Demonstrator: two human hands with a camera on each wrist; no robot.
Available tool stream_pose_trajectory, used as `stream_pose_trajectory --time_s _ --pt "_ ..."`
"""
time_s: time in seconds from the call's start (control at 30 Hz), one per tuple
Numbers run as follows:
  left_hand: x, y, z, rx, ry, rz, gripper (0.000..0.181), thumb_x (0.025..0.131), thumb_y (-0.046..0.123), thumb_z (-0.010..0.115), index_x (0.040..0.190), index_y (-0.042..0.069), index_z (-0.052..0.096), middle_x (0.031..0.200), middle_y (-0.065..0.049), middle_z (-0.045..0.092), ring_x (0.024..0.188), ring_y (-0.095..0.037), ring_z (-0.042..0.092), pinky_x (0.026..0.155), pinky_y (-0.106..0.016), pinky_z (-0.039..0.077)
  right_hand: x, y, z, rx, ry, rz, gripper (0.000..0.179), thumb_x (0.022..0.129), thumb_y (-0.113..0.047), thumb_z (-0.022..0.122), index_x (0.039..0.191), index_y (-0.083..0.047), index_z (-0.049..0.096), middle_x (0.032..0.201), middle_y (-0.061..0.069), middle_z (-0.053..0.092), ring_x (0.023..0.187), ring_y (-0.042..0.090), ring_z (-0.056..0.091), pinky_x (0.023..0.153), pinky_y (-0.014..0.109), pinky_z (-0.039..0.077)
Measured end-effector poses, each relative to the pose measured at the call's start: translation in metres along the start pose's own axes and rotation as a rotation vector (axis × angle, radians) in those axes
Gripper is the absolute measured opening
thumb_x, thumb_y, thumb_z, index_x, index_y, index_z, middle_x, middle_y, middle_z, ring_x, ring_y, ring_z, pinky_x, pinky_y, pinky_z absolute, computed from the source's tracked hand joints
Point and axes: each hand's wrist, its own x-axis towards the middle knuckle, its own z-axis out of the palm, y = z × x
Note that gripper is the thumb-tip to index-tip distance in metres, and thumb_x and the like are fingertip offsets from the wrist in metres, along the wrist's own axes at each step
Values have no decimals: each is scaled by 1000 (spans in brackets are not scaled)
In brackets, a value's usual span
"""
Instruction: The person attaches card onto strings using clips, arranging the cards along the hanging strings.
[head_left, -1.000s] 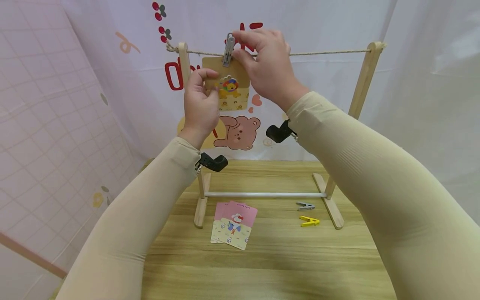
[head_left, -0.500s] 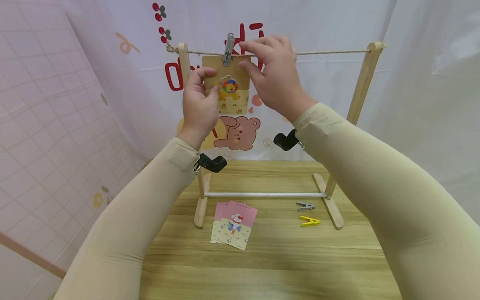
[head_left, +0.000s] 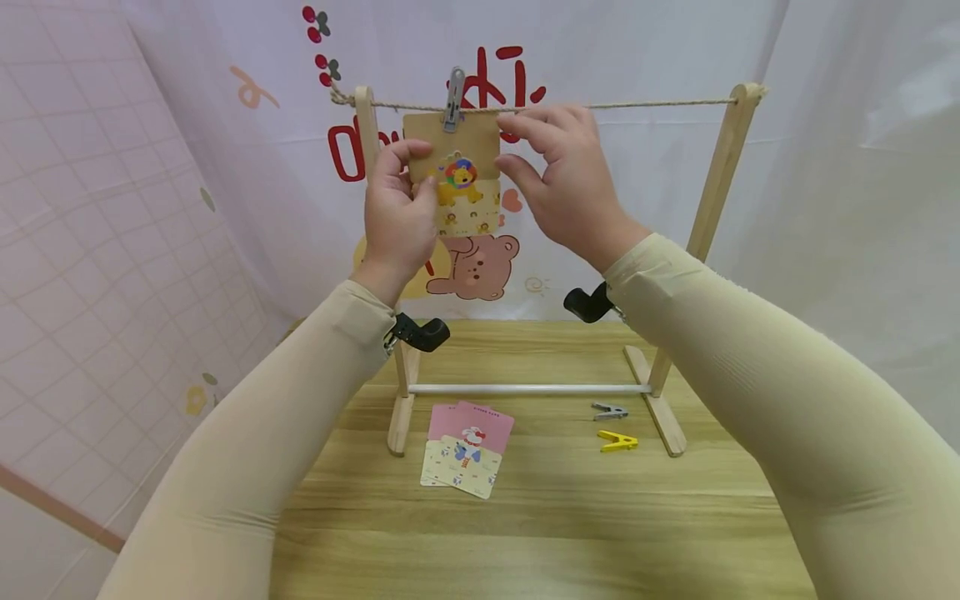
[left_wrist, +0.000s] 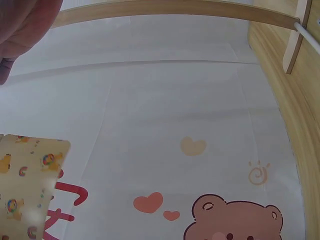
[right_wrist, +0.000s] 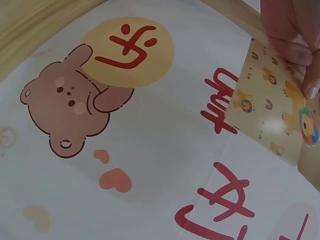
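Note:
A tan card with a lion hangs from the rope, held at its top by a grey clothespin. My left hand pinches the card's left side, thumb in front; the right wrist view shows that thumb on the card. Beside the card's right edge, my right hand has its thumb and forefinger spread apart and holds nothing. In the left wrist view, a gap separates the right hand from the card's patterned lower part.
The rope runs between the posts of a wooden stand with a white crossbar. Two overlapping pink and cream cards lie on the table. A grey clothespin and a yellow clothespin lie at right.
My right hand has let go of the grey clothespin on the rope and moved right and down to the card's edge. The left hand keeps its hold; the card's lower edge hangs slightly lower.

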Motion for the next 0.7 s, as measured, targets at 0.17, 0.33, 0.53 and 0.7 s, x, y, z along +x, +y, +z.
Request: stream_pose_trajectory --time_s 0.17,0.33,0.53,0.7 --pt "-4 -2 -1 1 -18 2 30 106 -5 50 132 9 56 132 0 55 88 -18 58 75 -24 53 -7 5 1 0 -6 -11 41 102 -23 71 139 -8 68 138 11 66 137 29 44 115 39 36" --pt "-10 -4 -3 40 -36 30 30 106 -2 52 134 8 55 131 -2 54 85 -18 54 69 -24 47 -14 7 3 10 -13 -13 42 101 -21 72 140 -6 67 138 13 66 134 31 48 111 40 40" --pt "-22 0 -5 184 -34 91 32 103 -4 51 134 0 57 165 -6 32 142 -11 44 95 -25 45 -24 13 4 36 -38 -5 45 100 -20 74 141 -5 66 141 13 66 137 30 52 116 42 42" --pt "-30 -3 -6 229 -62 144 37 100 -5 55 137 0 57 169 -8 25 156 -13 28 117 -30 37 -37 20 3 41 -60 3 46 99 -19 76 141 -4 66 143 14 66 138 29 55 117 45 43"
